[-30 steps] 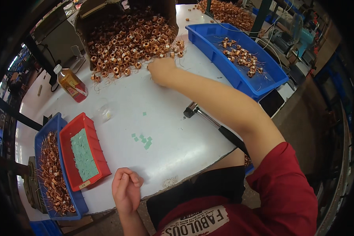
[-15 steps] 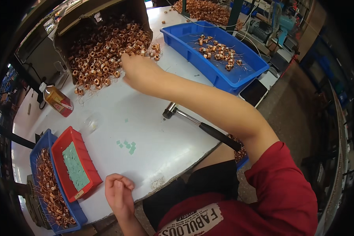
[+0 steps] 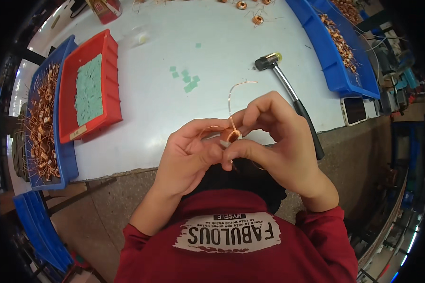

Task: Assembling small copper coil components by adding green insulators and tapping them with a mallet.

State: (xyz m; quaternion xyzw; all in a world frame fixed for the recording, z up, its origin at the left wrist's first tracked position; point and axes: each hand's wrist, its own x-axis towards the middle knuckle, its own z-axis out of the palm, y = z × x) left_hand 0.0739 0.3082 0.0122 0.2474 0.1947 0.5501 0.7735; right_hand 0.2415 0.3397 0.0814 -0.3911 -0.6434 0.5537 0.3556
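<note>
A white worktable (image 3: 212, 47) fills the scene, its near edge running just beyond a seated person in a red shirt (image 3: 236, 254). At the far right, a long blue bin (image 3: 335, 75) holds copper-wound coils, and at the left a second blue tray (image 3: 63, 155) carries a dense heap of copper coils with stray wire ends. Just right of that tray, touching it, a red tray (image 3: 111, 85) holds a sheet of small pale green squares (image 3: 89, 89). A hammer (image 3: 288, 89) with a black handle lies on the right part of the table, its head pointing to the far side, and a phone (image 3: 354, 110) rests near the table's right edge, close beside the blue bin. A few loose green squares (image 3: 186, 80) lie scattered mid-table, with single coils (image 3: 257, 20) at the far edge. Close to the person's chest, over the table's near edge, the left hand (image 3: 189, 158) and right hand (image 3: 274, 141) meet, fingertips of both pinching a small copper wire coil (image 3: 231, 137). A thin copper lead (image 3: 236, 94) rises from the coil and curls above the hands toward the far side.
</note>
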